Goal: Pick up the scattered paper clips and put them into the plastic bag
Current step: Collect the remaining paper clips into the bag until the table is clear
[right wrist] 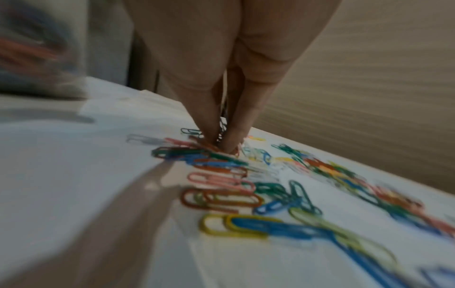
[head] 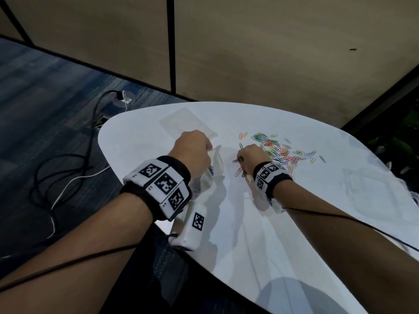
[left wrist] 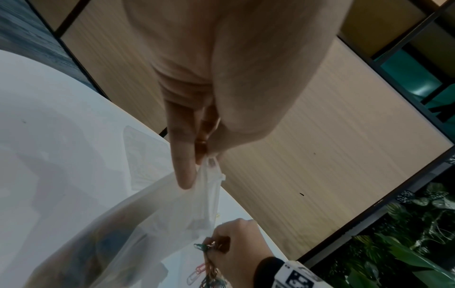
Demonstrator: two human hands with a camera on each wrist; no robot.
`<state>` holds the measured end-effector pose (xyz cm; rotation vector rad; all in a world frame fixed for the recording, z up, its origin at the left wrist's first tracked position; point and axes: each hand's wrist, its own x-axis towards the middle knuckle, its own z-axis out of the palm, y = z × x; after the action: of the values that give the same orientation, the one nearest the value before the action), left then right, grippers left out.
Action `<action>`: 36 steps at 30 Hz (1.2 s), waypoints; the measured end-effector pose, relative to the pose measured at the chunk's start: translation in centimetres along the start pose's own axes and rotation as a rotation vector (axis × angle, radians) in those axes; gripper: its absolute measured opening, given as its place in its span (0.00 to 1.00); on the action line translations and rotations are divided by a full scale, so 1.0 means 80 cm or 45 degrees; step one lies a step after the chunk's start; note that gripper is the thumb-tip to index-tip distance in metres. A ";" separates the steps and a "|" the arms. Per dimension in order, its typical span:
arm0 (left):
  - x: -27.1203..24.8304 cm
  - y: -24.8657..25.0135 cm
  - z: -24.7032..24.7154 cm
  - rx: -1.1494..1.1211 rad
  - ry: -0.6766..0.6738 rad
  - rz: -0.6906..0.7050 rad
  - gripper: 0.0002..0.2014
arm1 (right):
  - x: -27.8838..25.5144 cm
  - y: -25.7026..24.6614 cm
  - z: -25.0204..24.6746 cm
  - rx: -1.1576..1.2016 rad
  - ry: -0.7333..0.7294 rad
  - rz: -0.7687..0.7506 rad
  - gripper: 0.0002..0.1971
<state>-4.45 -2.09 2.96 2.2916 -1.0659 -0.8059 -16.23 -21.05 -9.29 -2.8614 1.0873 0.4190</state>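
Coloured paper clips (head: 283, 152) lie in a loose pile right of centre on the white table (head: 260, 257); in the right wrist view the paper clips (right wrist: 229, 196) spread in front of the fingers. My left hand (head: 207, 147) pinches the top edge of a clear plastic bag (head: 215, 171) and holds it up, hanging, with a few clips inside. In the left wrist view my left hand (left wrist: 204, 157) pinches the plastic bag (left wrist: 172, 210). My right hand (head: 243, 159) is at the pile's left end, its fingertips (right wrist: 209, 134) pinched on several clips against the table.
A second flat clear bag (head: 186, 123) lies at the far side of the table, and more clear bags (head: 374, 196) at the right. A white tagged box (head: 192, 227) sits at the table's near-left edge. Cables (head: 68, 166) run over the carpet on the left.
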 end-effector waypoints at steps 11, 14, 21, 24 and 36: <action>0.002 0.015 0.005 0.004 -0.012 0.022 0.17 | -0.048 0.053 -0.056 2.149 0.250 0.575 0.03; 0.000 0.021 0.009 0.028 -0.010 0.033 0.15 | -0.075 0.022 -0.089 2.519 0.174 0.387 0.04; 0.000 0.024 0.013 -0.034 0.016 -0.002 0.16 | -0.110 -0.065 -0.082 2.558 0.063 0.246 0.04; 0.002 0.022 0.012 -0.087 0.023 -0.004 0.15 | -0.109 -0.077 -0.058 2.116 0.195 0.221 0.04; 0.005 0.010 0.008 -0.064 0.015 -0.008 0.17 | -0.100 -0.067 -0.080 1.169 0.157 -0.305 0.09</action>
<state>-5.08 -3.01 2.91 2.2566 -1.0222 -0.8117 -16.90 -12.81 -1.20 -2.1461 0.6673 -0.2323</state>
